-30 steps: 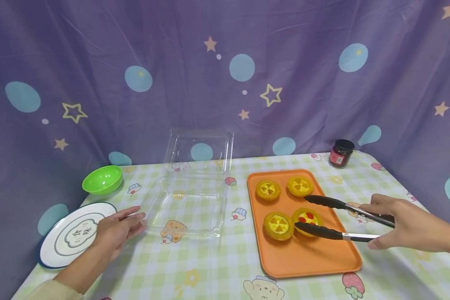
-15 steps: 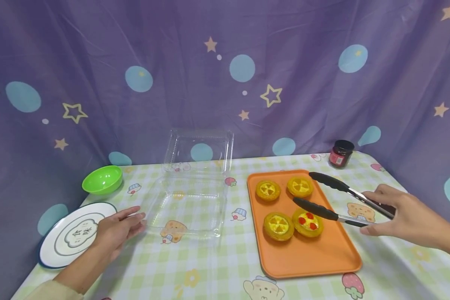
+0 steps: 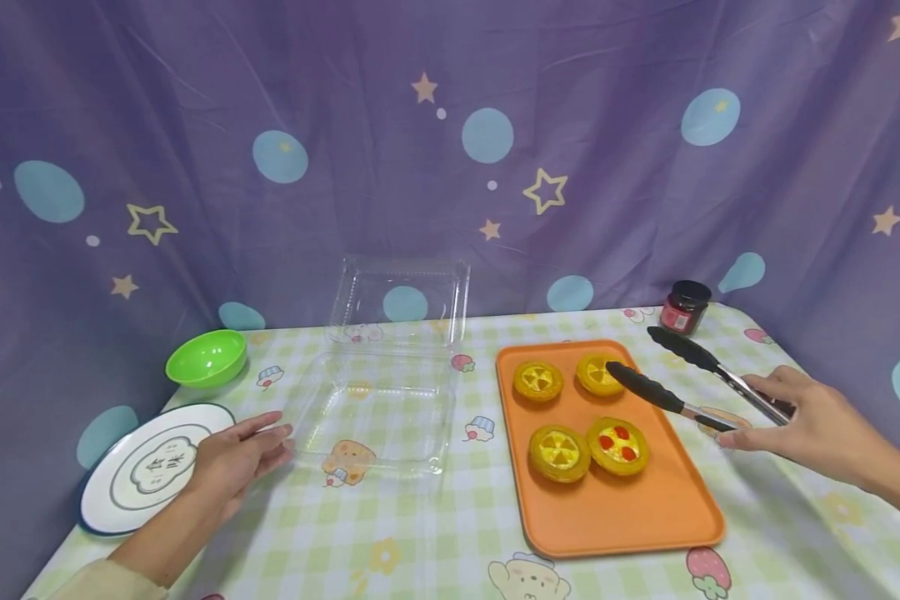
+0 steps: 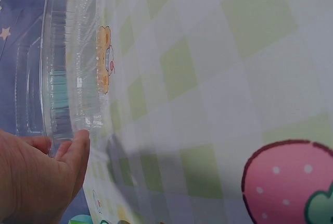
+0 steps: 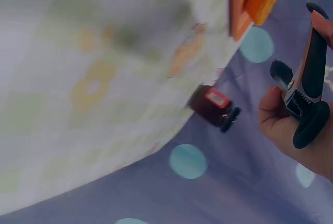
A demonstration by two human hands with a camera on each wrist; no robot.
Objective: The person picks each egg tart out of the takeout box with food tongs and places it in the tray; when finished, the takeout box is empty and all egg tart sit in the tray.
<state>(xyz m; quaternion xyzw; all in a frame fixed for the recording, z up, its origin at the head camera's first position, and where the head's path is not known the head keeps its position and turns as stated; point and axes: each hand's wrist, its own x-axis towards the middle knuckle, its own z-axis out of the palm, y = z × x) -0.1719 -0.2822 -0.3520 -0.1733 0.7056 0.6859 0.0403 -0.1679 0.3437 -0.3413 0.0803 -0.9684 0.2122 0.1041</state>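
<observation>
At the left, my left hand (image 3: 236,458) pinches the near left edge of an open clear plastic container (image 3: 375,417); in the left wrist view its fingers (image 4: 78,148) lie on both sides of the rim. My right hand (image 3: 813,429) holds black-tipped metal tongs (image 3: 701,412), their arms spread with nothing between them. One tip hangs by the right edge of the orange tray (image 3: 607,525), overlapping a back egg tart (image 3: 598,375) in view. Also on the tray are a tart with red pieces (image 3: 618,447), a yellow tart (image 3: 559,452) and another yellow tart (image 3: 537,381).
A white plate (image 3: 108,492) lies beside my left forearm, with a green bowl (image 3: 206,358) behind it. The container's clear lid (image 3: 401,300) stands raised at the back. A dark-lidded jar (image 3: 685,307) stands at the back right, behind the tongs.
My right hand has drawn the tongs up and to the right, away from the tart with red pieces, which stays on the tray. The left hand keeps its place.
</observation>
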